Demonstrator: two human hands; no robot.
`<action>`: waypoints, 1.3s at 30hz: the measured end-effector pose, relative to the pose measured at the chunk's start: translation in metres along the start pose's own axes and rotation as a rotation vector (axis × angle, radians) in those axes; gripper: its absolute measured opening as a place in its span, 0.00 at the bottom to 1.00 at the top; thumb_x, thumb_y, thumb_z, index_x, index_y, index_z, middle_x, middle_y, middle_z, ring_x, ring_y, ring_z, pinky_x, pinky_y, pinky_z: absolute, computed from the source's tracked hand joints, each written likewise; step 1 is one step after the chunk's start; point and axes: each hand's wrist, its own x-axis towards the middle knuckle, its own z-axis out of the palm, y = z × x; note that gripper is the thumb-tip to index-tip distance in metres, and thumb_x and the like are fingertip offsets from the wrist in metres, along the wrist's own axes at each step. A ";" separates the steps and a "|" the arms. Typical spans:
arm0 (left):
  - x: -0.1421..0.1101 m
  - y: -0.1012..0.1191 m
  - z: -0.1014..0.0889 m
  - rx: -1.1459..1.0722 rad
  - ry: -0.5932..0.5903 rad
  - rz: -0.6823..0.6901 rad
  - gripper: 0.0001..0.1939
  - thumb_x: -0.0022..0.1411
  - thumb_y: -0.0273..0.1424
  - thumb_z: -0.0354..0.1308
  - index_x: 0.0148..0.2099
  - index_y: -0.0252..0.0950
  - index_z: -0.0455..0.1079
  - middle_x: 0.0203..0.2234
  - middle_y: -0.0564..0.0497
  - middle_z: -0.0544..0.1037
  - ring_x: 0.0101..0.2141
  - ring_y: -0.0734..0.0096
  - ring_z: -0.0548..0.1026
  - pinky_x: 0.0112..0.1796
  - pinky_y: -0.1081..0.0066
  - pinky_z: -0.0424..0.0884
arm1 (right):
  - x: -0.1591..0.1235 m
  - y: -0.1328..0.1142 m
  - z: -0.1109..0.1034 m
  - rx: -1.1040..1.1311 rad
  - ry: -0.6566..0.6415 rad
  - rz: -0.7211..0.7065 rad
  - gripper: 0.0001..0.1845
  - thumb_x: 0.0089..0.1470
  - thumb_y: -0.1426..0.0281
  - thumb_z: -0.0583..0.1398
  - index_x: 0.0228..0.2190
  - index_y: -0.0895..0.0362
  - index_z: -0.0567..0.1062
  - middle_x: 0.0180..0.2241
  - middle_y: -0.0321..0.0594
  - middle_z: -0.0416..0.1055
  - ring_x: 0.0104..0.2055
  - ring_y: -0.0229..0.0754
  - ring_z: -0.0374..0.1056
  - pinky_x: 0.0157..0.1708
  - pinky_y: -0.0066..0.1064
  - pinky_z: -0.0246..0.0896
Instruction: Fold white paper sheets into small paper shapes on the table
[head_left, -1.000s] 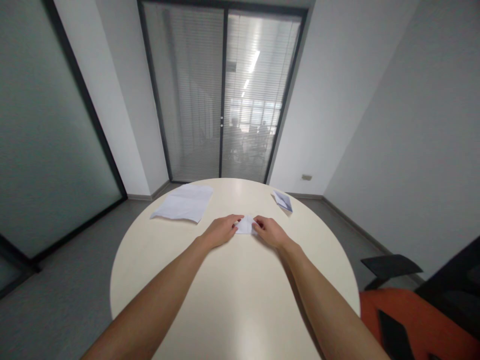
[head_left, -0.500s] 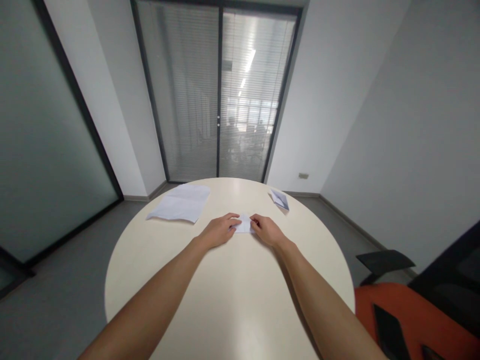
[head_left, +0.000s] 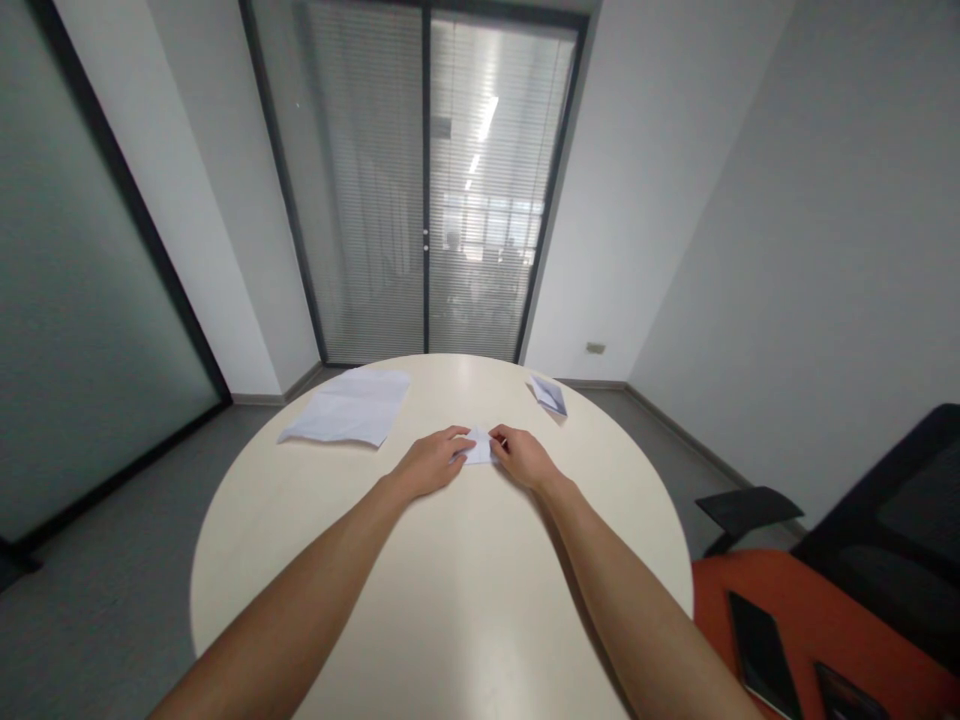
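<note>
A small piece of folded white paper (head_left: pixel 479 448) lies on the round table between my two hands. My left hand (head_left: pixel 430 465) holds its left side down, thumb and fingers spread over it. At the right edge, my right hand (head_left: pixel 528 460) has its fingers curled in a pinch on the paper. Fingers cover both side edges, so the folds there are hidden.
A large creased white sheet (head_left: pixel 349 405) lies at the table's far left. Another folded paper (head_left: pixel 549 396) sits at the far right. Beside the round table (head_left: pixel 442 600), an orange chair (head_left: pixel 810 590) bears a dark phone (head_left: pixel 763 650) and a second dark flat object (head_left: pixel 847 692).
The whole view has shifted slightly, so the table and hands appear a little further left. My right hand's fingers have shifted slightly at the paper's right edge. My left hand stays in place.
</note>
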 end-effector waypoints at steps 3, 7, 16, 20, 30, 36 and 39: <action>0.000 -0.001 0.001 0.006 -0.003 0.006 0.19 0.68 0.28 0.52 0.59 0.42 0.72 0.61 0.50 0.70 0.56 0.64 0.72 0.59 0.65 0.67 | 0.000 0.000 0.000 0.001 0.007 0.009 0.11 0.64 0.68 0.56 0.42 0.57 0.78 0.37 0.43 0.80 0.37 0.41 0.73 0.38 0.27 0.58; 0.000 -0.002 0.002 0.019 -0.014 0.013 0.19 0.68 0.27 0.52 0.58 0.42 0.72 0.61 0.50 0.69 0.58 0.63 0.70 0.59 0.65 0.66 | 0.001 0.000 0.001 -0.012 0.007 0.015 0.11 0.63 0.68 0.56 0.41 0.56 0.78 0.36 0.43 0.80 0.36 0.41 0.72 0.37 0.28 0.58; 0.000 -0.002 0.003 0.022 -0.016 0.018 0.18 0.68 0.28 0.52 0.58 0.41 0.72 0.61 0.49 0.70 0.58 0.62 0.70 0.59 0.63 0.66 | 0.001 0.001 0.000 -0.019 0.014 0.003 0.11 0.63 0.69 0.56 0.40 0.56 0.79 0.37 0.42 0.80 0.36 0.41 0.71 0.36 0.28 0.58; -0.001 -0.003 0.005 0.032 -0.014 0.023 0.17 0.69 0.31 0.53 0.58 0.41 0.73 0.61 0.48 0.70 0.58 0.61 0.69 0.60 0.62 0.65 | 0.002 0.002 0.002 -0.022 0.018 -0.010 0.11 0.63 0.69 0.56 0.41 0.56 0.79 0.37 0.42 0.79 0.36 0.41 0.71 0.37 0.28 0.58; -0.001 0.000 0.005 0.062 -0.027 0.028 0.16 0.70 0.32 0.53 0.55 0.42 0.76 0.60 0.47 0.71 0.55 0.59 0.70 0.57 0.60 0.68 | 0.003 0.002 0.003 -0.077 0.005 -0.011 0.11 0.62 0.70 0.57 0.42 0.57 0.79 0.41 0.44 0.77 0.40 0.41 0.70 0.41 0.28 0.59; -0.001 -0.002 0.007 0.052 -0.038 0.037 0.16 0.70 0.31 0.52 0.55 0.42 0.76 0.58 0.47 0.74 0.55 0.58 0.70 0.56 0.58 0.68 | 0.003 0.005 0.006 -0.077 0.011 -0.036 0.11 0.63 0.70 0.57 0.42 0.58 0.79 0.43 0.45 0.75 0.44 0.42 0.70 0.45 0.30 0.60; 0.000 -0.004 0.009 0.040 -0.034 0.041 0.16 0.70 0.31 0.52 0.55 0.41 0.76 0.58 0.46 0.74 0.56 0.59 0.70 0.58 0.59 0.67 | 0.002 0.006 0.008 -0.080 0.030 -0.048 0.12 0.63 0.70 0.57 0.45 0.58 0.78 0.47 0.47 0.74 0.48 0.44 0.69 0.49 0.31 0.60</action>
